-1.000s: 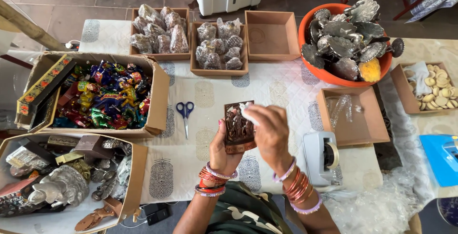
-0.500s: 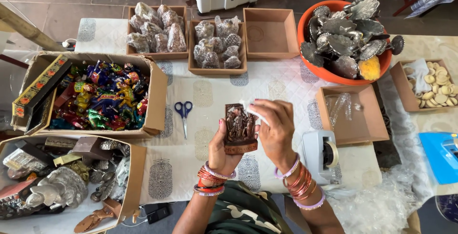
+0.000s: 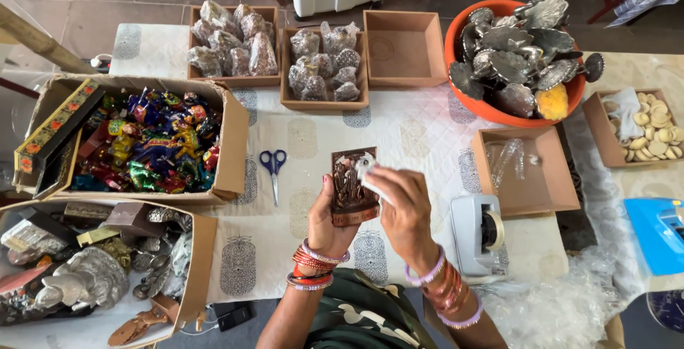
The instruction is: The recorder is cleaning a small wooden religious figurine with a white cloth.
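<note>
My left hand (image 3: pixel 326 215) holds a small brown carved plaque with a metallic relief figure (image 3: pixel 351 186) upright above the patterned white cloth. My right hand (image 3: pixel 404 210) is beside it on the right, fingers pinching a small white scrap (image 3: pixel 364 169) against the plaque's upper right edge. Both wrists carry stacks of coloured bangles. Blue-handled scissors (image 3: pixel 273 169) lie on the cloth to the left of my hands. A white tape dispenser (image 3: pixel 479 233) stands just right of my right hand.
Cardboard trays at the back hold wrapped items (image 3: pixel 231 43), more wrapped items (image 3: pixel 325 64), and one is bare (image 3: pixel 404 50). An orange basin (image 3: pixel 499 110) holds metal pieces. Boxes of coloured figures (image 3: pixel 149 142) and metalware (image 3: pixel 85 271) stand left. A tray with plastic bags (image 3: pixel 524 171) sits right.
The right hand's fingers shifted along the plaque's top edge with the white scrap; the plaque stays held in the left hand at about the same spot.
</note>
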